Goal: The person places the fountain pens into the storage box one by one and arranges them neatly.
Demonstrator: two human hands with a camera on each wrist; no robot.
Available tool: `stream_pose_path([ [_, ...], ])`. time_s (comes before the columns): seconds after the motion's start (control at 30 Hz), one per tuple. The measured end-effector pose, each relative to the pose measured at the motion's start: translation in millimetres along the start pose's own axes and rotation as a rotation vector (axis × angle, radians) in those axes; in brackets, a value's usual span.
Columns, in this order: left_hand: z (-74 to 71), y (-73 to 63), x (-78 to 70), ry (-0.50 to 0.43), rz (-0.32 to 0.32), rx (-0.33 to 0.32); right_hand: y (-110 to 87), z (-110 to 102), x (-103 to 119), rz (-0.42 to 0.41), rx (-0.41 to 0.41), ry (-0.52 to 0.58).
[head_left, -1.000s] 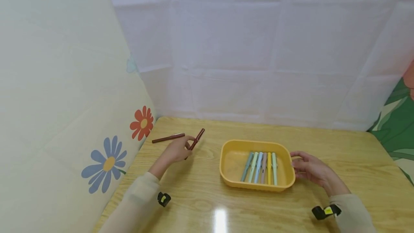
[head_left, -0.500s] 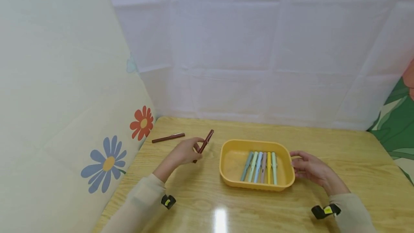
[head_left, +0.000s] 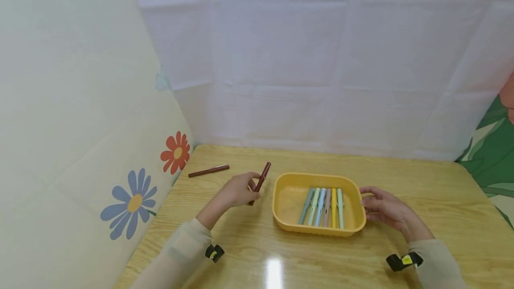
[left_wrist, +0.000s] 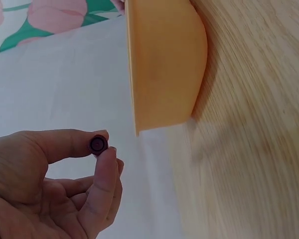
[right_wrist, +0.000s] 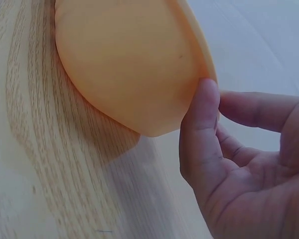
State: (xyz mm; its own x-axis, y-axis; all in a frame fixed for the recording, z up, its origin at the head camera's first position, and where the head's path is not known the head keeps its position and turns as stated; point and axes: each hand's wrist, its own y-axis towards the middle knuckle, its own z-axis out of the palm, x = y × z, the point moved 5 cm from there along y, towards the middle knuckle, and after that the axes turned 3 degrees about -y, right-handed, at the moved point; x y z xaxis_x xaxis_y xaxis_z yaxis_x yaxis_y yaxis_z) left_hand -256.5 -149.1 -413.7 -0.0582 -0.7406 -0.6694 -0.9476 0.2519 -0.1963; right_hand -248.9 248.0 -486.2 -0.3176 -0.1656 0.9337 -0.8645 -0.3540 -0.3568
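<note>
A dark red pen [head_left: 263,177] stands tilted in my left hand [head_left: 241,190], which pinches it between thumb and fingertips just left of a yellow tray [head_left: 291,225]. The pen's round end [left_wrist: 97,145] faces the camera in the left wrist view. Several pens lie side by side in the tray, among them a yellow pen [head_left: 334,208], a light blue pen [head_left: 320,208] and a grey-blue pen [head_left: 307,206]. My right hand [head_left: 387,211] holds the tray's right end, thumb and finger at the rim [right_wrist: 209,55] in the right wrist view.
A second dark red pen [head_left: 209,171] lies on the wooden table [head_left: 241,249] toward the back left. Behind the table hangs a white cloth [head_left: 281,57], and a flowered cloth [head_left: 80,124] runs along the left side.
My left hand has moved right with the dark red pen, closer to the tray. The right hand and the tray stay where they were.
</note>
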Motion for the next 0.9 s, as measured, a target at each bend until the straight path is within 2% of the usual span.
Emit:
stream_pose_path([
  [0.33,10.7,-4.2,-17.5,0.005,0.027,0.031,1.3,1,-1,-0.031,0.025,0.009],
  [0.63,20.3,-4.4,-27.7,0.057,0.067,0.042,2.1,0,-2,-0.037,0.035,0.011],
  [0.9,28.0,-5.2,-34.7,0.056,0.079,0.073,1.3,0,-1,-0.03,0.028,0.016],
])
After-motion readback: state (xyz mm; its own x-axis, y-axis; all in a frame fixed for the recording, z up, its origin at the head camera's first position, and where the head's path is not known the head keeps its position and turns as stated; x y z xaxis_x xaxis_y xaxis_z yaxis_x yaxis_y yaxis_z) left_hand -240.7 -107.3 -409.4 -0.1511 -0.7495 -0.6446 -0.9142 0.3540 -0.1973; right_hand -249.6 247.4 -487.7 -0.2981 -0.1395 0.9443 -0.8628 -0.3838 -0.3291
